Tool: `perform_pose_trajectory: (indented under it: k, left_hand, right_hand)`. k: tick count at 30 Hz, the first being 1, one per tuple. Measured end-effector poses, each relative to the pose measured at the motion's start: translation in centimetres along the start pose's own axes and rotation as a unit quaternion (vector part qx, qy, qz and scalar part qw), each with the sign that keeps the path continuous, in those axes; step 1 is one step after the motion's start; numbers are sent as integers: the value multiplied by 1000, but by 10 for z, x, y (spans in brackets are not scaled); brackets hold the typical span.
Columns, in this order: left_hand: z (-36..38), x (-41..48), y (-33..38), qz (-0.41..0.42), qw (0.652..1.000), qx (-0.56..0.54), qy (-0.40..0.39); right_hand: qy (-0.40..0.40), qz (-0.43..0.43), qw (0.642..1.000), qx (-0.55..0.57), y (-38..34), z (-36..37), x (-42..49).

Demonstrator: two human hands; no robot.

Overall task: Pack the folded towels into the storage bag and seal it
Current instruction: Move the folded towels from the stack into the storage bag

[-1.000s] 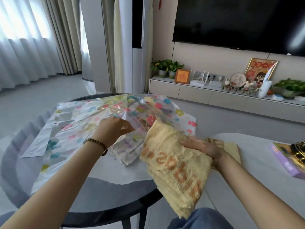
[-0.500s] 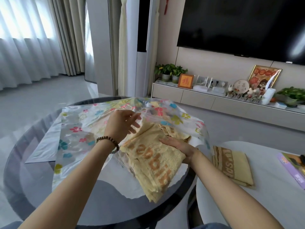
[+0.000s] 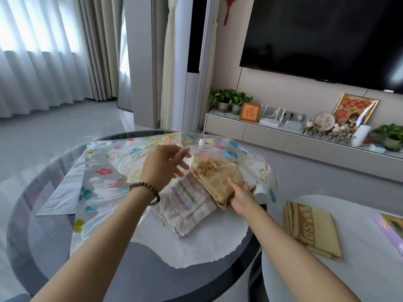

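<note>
Yellow towel is partway into the mouth of the flowery clear storage bag on the round glass table, right hand gripping its near corner. Left hand is lifting the bag's top flap, fingers loosely spread. Striped towel sits underneath (another folded tan towel waits on the white table to the right)

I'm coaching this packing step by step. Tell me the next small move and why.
Probably push the yellow towel deeper with the right hand while the left hand holds the storage bag mouth up. The towel's near end and the striped towel still stick out of the opening, and another folded towel waits on the side table.
</note>
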State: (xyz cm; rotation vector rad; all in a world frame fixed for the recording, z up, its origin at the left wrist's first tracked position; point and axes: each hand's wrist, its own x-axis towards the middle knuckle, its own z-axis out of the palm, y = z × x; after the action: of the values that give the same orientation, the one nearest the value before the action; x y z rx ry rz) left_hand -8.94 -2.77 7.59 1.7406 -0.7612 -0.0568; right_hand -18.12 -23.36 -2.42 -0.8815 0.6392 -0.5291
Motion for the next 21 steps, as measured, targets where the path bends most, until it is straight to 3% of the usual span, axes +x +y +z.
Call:
perform_pose_trajectory:
  k: [3, 7, 13, 21]
  left_hand:
    - [4, -4, -6, -6, 998, 40, -46]
    - [11, -14, -14, 29, 989, 124, -78]
    - [27, -25, -16, 89, 960, 246, -101]
    - [87, -23, 5, 156, 939, 272, -139]
  right_hand:
    - [-11, -24, 998, -59, 0, -16, -11]
    - [-95, -17, 990, -106, -3, -38, -28]
    - [-183, 49, 975, -118, -11, -85, -57]
    - [-184, 97, 970, -126, -47, -161, -80]
